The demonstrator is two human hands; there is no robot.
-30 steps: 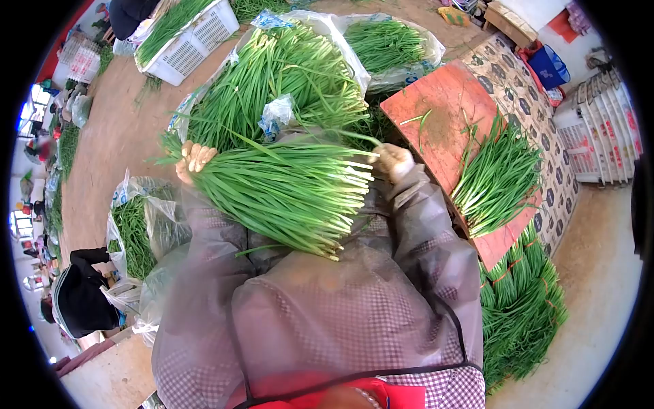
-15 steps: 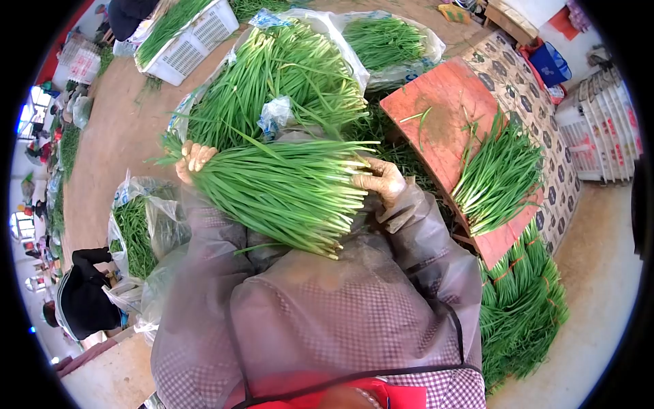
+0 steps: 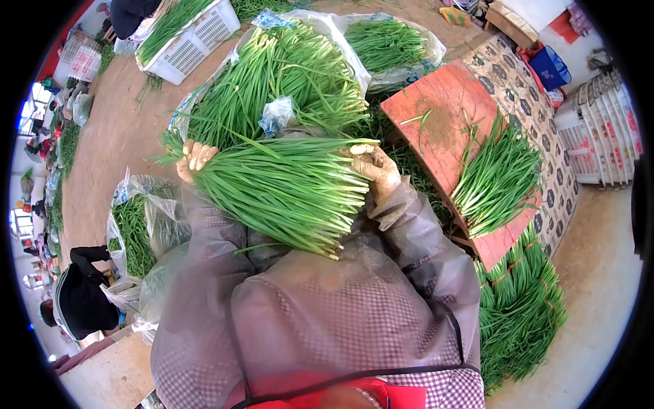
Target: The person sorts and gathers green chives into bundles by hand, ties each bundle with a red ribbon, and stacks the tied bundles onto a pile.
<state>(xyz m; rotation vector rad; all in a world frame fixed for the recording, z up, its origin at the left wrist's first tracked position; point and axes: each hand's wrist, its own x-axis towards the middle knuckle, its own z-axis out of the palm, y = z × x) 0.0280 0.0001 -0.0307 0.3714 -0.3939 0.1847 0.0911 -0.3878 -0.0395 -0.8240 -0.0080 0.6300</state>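
A large fanned bunch of garlic chives [image 3: 286, 187] lies across my lap, leaves to the left and pale stem ends to the right. My left hand [image 3: 196, 158] is wrapped round the leafy end. At the upper stem ends, my right hand [image 3: 379, 172] has its fingers bent and pinching at the stems; part of the grip is hidden. Just beyond the bunch, a big heap of loose garlic chives [image 3: 286, 75] rests in an opened plastic bag [image 3: 347, 51]. To the right, a smaller pile of chives [image 3: 501, 177] lies on a red board [image 3: 443, 99].
Bundled chives [image 3: 521, 313] are stacked below the board at right. A white crate [image 3: 194, 48] of chives stands at upper left. Stacked white crates [image 3: 599, 133] stand by the right wall. At left are a bag of greens [image 3: 136, 232] and another person [image 3: 85, 296] in black.
My right hand has shifted slightly up and left along the stem ends, its fingers now curled at the top of the bunch. My left hand keeps its hold.
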